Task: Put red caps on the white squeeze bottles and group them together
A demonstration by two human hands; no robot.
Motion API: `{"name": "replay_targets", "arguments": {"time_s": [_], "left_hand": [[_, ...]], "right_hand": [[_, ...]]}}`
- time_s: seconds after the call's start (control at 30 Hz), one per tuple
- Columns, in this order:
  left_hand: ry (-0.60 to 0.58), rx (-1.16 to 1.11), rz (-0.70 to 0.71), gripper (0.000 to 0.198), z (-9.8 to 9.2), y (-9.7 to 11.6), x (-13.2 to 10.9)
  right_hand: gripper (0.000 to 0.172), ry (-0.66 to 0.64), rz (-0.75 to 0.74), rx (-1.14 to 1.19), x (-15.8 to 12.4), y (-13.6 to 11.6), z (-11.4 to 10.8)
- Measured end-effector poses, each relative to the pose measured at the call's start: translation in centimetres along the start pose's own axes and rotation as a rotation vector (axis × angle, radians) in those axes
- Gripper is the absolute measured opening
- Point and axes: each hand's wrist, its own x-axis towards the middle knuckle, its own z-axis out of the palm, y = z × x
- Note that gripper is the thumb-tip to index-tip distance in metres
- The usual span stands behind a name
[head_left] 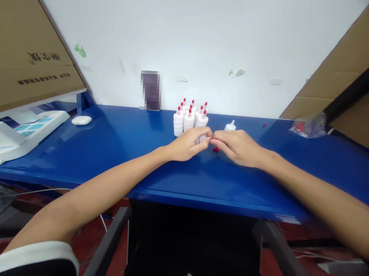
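In the head view, my left hand (188, 144) and my right hand (241, 149) meet fingertip to fingertip above the blue table (115, 151). Both are closed in a pinch, and whatever lies between the fingertips is hidden or too small to name. Some white shows through the gap between my left thumb and forefinger; I cannot tell whether it is held or stands behind. Right behind my left hand stands a tight group of white squeeze bottles (189, 121) with red tips. Beyond my right hand is a white bottle with an uncapped nozzle (231, 126). Small red caps (216, 149) lie under my fingers.
A clear plastic bag (310, 126) with red pieces lies at the right, with a single red cap (264, 125) left of it. At the left are a white case (82, 120) and a white device (33, 130). A blurred dark upright object (151, 91) leans on the wall.
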Motion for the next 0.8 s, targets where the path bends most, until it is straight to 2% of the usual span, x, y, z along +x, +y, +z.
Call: {"name": "replay_targets", "arguments": {"time_s": [0.17,0.33,0.4,0.47,0.53,0.63,0.73,0.8], "left_hand": [[0.03,0.098,0.094,0.025,0.2,0.2,0.3],[0.053,0.142,0.155,0.03,0.3,0.0,0.2],[0.059,0.19,0.17,0.033,-0.2,-0.3,-0.1],[0.059,0.209,0.165,0.037,-0.9,-0.6,-0.3],[0.067,0.205,0.141,0.039,-1.5,-1.0,-0.5],[0.031,0.236,0.103,0.038,-1.7,-1.3,-0.6],[-0.111,0.255,0.079,0.037,-1.2,-1.4,-0.6],[-0.165,0.252,0.065,0.037,-0.9,-1.2,-0.5]], "right_hand": [[0.048,-0.076,0.044,0.295,0.3,-0.3,-0.5],[0.049,-0.216,0.11,0.622,0.2,-0.1,-1.3],[0.048,-0.186,0.115,0.673,0.0,0.5,-1.6],[0.046,-0.107,0.124,0.597,-0.2,1.3,-2.0],[0.041,-0.098,0.129,0.38,-0.3,1.9,-2.4],[0.027,-0.224,0.135,0.097,-0.3,2.6,-2.5],[0.021,-0.336,0.169,0.039,-0.3,3.0,-2.2],[0.02,-0.379,0.208,0.029,-0.3,3.1,-2.0]]}}
